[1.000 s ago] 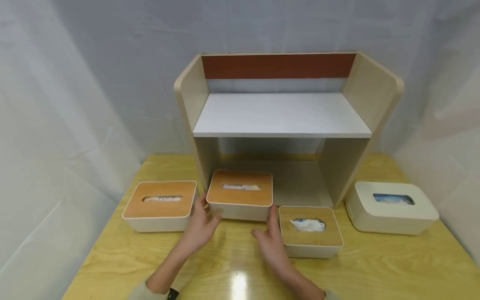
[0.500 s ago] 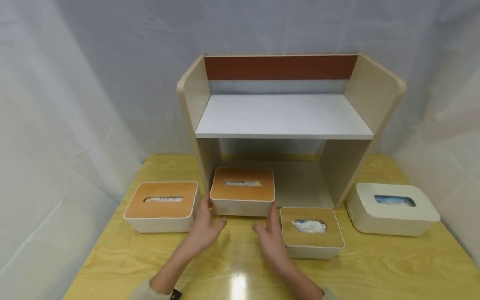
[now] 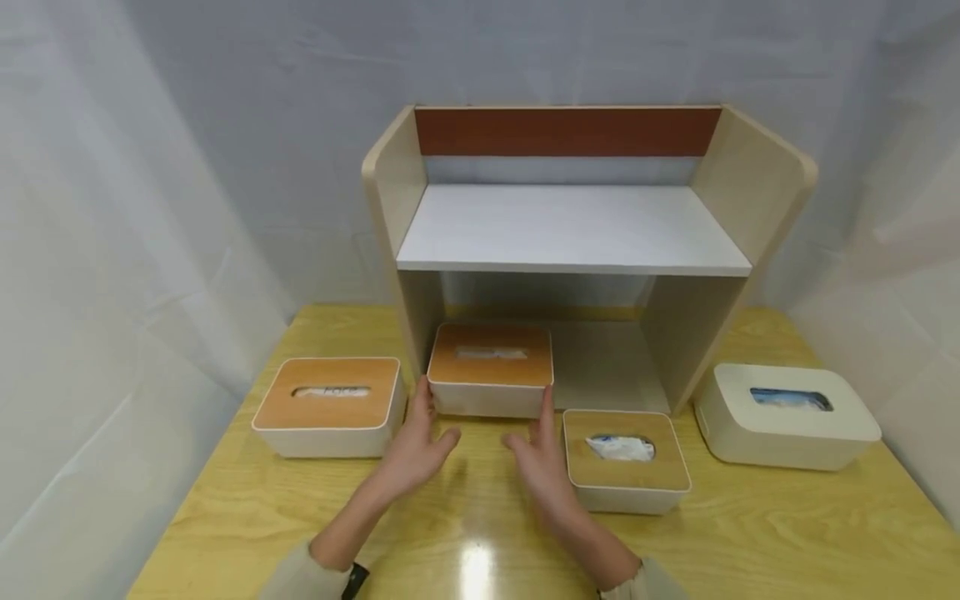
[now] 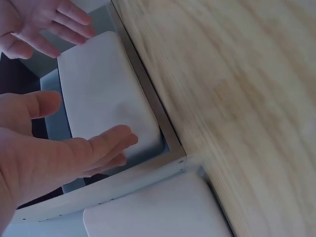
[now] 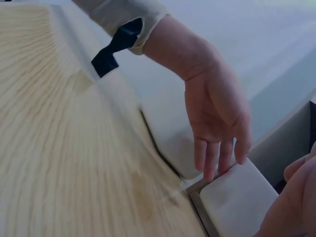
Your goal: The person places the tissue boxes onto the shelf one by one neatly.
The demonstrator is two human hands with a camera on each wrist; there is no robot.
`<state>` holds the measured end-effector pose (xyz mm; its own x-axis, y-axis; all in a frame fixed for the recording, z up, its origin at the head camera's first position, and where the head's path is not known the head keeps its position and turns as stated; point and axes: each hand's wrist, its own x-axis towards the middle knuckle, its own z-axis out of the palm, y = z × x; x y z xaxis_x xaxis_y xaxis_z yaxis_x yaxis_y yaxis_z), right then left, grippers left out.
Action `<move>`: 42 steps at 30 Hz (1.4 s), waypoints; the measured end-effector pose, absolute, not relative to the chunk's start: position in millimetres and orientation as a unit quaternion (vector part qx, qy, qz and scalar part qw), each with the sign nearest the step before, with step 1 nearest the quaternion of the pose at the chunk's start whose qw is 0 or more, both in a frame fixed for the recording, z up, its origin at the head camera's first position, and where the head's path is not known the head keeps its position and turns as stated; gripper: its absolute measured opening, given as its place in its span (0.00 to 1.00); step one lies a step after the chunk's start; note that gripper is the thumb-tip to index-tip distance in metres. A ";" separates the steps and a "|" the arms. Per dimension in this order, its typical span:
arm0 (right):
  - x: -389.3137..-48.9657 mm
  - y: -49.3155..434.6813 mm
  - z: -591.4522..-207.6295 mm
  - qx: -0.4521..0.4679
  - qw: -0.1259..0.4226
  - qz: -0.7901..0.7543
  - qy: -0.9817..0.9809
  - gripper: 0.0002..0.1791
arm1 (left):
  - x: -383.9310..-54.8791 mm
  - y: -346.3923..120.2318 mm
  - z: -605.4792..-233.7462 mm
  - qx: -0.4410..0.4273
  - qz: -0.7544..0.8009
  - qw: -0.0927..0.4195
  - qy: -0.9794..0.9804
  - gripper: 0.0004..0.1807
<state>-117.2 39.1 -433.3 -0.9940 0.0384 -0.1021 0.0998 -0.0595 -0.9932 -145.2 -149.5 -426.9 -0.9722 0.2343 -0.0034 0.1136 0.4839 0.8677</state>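
A tissue box [image 3: 491, 372] with a wood-look lid and white body sits in the lower left compartment of a small desk shelf [image 3: 577, 229], its front at the compartment's front edge. My left hand [image 3: 415, 452] is at the box's front left corner, fingers extended and thumb apart. At the front right corner, the fingers of my right hand [image 3: 545, 479] touch the box, also extended. In the left wrist view, both hands lie flat-fingered along the white body [image 4: 101, 89]. The right wrist view shows the left fingertips at the box's end [image 5: 239, 197].
Another orange-lidded tissue box [image 3: 330, 412] stands left of the shelf. A lighter-lidded one [image 3: 624, 467] is close in front of the shelf, beside my right hand. An all-cream box [image 3: 787, 417] stands at the right. White cloth [image 3: 135, 275] hangs around the wooden table [image 3: 420, 550].
The tissue box between my hands has slid away from me, deeper into the lower compartment. Both hands have followed it forward, and the view has shifted slightly.
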 end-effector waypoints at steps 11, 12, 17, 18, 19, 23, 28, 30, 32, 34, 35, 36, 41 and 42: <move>-132.6 38.4 -433.7 0.053 0.017 -0.751 0.658 0.57 | -161.7 -144.1 -426.0 0.100 0.487 0.070 0.865 0.53; -133.4 38.4 -433.5 0.053 0.019 -0.754 0.654 0.56 | -163.1 -143.8 -426.4 0.097 0.491 0.073 0.863 0.53; -137.1 38.0 -432.8 0.056 0.033 -0.770 0.635 0.56 | -168.0 -143.0 -428.4 0.093 0.504 0.079 0.855 0.53; -137.8 38.3 -432.6 0.056 0.035 -0.770 0.635 0.56 | -168.5 -142.8 -428.5 0.092 0.508 0.080 0.853 0.53; -138.8 38.3 -432.5 0.055 0.034 -0.770 0.635 0.55 | -168.8 -142.6 -428.4 0.091 0.509 0.080 0.852 0.54; -144.3 38.6 -432.4 0.052 0.031 -0.770 0.636 0.55 | -170.3 -141.1 -429.0 0.094 0.514 0.073 0.850 0.53; -152.8 39.4 -432.0 0.057 0.027 -0.771 0.633 0.55 | -172.2 -138.4 -429.5 0.103 0.520 0.060 0.846 0.53; -155.1 40.0 -431.7 0.058 0.024 -0.773 0.631 0.55 | -173.2 -137.1 -428.7 0.107 0.524 0.057 0.843 0.53; -157.3 40.1 -431.5 0.055 0.020 -0.774 0.630 0.56 | -175.2 -136.2 -428.3 0.114 0.531 0.052 0.838 0.52; -159.1 40.1 -431.5 0.052 0.017 -0.776 0.628 0.56 | -177.4 -135.6 -427.9 0.119 0.533 0.047 0.836 0.52; -160.0 39.9 -431.2 0.052 0.018 -0.777 0.628 0.56 | -178.4 -135.3 -427.6 0.121 0.534 0.044 0.836 0.52; -160.8 39.7 -431.2 0.052 0.018 -0.777 0.627 0.56 | -179.5 -135.2 -427.6 0.122 0.536 0.042 0.834 0.53; -163.0 38.8 -429.6 0.058 0.025 -0.775 0.629 0.57 | -184.4 -136.1 -430.2 0.127 0.533 0.024 0.836 0.53; -163.1 38.6 -429.2 0.060 0.027 -0.775 0.629 0.57 | -185.2 -136.5 -431.2 0.130 0.533 0.020 0.836 0.53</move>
<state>-163.1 38.6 -429.2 -0.9914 0.0338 -0.1265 0.1169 -0.2072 -0.9713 -185.2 -136.5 -431.2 -0.9651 0.2396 0.1053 0.1965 0.3976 0.8963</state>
